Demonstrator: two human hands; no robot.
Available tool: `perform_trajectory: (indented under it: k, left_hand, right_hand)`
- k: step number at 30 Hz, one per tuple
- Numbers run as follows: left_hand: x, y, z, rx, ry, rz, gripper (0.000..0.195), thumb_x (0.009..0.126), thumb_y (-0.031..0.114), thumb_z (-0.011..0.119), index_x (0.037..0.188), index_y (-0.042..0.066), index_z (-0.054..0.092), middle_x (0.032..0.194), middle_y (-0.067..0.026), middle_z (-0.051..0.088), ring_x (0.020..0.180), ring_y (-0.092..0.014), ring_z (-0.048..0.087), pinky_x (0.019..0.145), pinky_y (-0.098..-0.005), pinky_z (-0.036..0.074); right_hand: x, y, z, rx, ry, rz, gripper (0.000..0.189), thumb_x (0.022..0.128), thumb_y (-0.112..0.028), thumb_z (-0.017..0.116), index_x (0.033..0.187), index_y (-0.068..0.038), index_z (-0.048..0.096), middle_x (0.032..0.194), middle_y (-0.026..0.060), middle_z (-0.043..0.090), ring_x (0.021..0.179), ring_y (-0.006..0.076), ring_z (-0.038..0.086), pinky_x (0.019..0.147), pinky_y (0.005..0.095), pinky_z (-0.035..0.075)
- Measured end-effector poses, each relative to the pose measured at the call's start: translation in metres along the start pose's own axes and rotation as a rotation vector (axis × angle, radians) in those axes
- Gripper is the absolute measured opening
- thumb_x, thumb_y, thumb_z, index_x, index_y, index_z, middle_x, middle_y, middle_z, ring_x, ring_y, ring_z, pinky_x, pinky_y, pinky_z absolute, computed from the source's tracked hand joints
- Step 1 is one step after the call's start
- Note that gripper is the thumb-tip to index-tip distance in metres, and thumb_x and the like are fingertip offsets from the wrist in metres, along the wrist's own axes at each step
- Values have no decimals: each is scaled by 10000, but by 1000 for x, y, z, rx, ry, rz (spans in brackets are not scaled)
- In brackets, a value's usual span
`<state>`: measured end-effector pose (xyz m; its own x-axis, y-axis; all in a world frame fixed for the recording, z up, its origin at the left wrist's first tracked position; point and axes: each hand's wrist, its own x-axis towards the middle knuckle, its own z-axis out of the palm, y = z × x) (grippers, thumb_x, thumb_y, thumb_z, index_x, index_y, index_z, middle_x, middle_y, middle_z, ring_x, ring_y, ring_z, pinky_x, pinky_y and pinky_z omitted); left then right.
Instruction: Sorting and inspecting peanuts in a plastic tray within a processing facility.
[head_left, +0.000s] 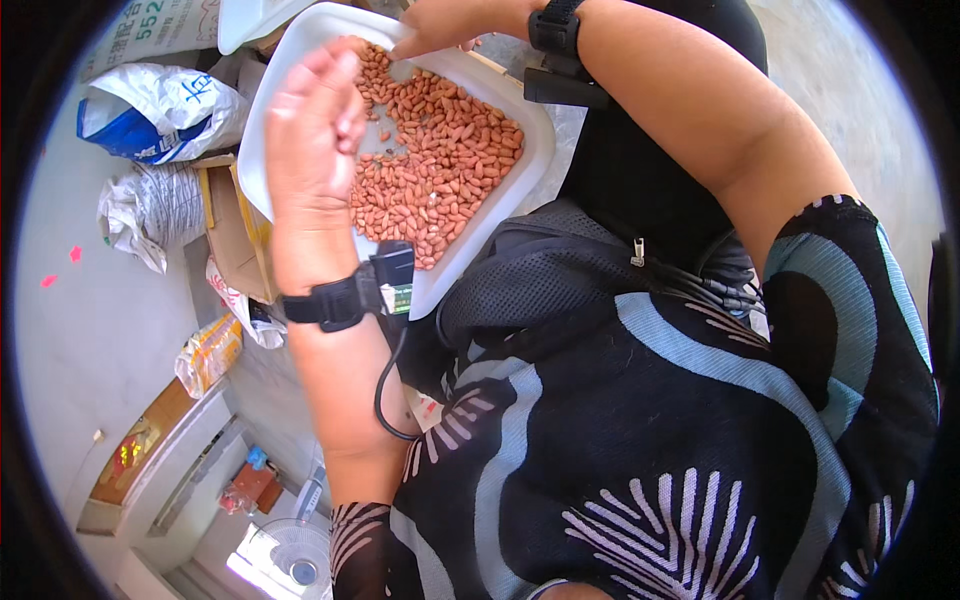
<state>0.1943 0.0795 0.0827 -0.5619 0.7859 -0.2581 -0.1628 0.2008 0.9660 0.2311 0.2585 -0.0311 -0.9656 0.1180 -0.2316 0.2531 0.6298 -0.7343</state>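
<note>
Shelled peanuts with reddish skins (450, 157) cover much of a white plastic tray (536, 124), with some of its bottom bare near the middle. My left hand (319, 124) is over the tray's left side, its fingers curled and blurred by motion. Whether anything is inside those fingers cannot be made out. My right hand (450, 26) is at the tray's far rim, partly cut off by the top of the picture. Its fingertips point down towards the peanuts, and its grip is hidden.
Left of the tray are a cardboard box (236, 232), a blue-and-white plastic sack (161, 116) and a crumpled white bag (142, 210). Another white tray (251, 19) stands beyond. A black mesh bag (555, 255) is near my waist. An electric fan (300, 566) appears at lower left.
</note>
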Motion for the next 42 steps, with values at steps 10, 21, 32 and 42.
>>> perform_trajectory:
  k: [10,21,32,42]
  left_hand:
    - [-19,-61,-85,-267,77,-329,298,922,206,509,1076,-45,555,743,-70,583,675,-154,561,598,-275,486]
    - [-57,-84,-74,-575,141,-442,471,954,364,405,1132,-66,481,1095,-258,556,1040,-369,554,935,-472,445]
    - [-53,-99,-93,-511,91,-388,326,936,249,485,1068,-42,549,806,-83,586,724,-196,559,715,-333,481]
    - [-20,-122,-70,840,44,-255,142,754,73,649,879,7,670,725,-43,643,649,-120,590,618,-251,474]
  right_hand:
    - [-15,-16,-7,-26,28,-7,487,809,-437,578,997,7,651,908,198,657,845,331,621,765,392,462]
    - [-18,-17,-9,-89,32,-11,473,800,-424,566,988,1,654,903,209,654,844,336,619,774,412,457]
    - [-10,-9,-6,-82,33,-107,467,811,-427,549,992,-9,652,916,220,647,877,346,613,801,415,455]
    - [-9,-5,-2,-139,59,-115,498,819,-456,530,950,6,659,864,230,648,841,360,620,776,429,462]
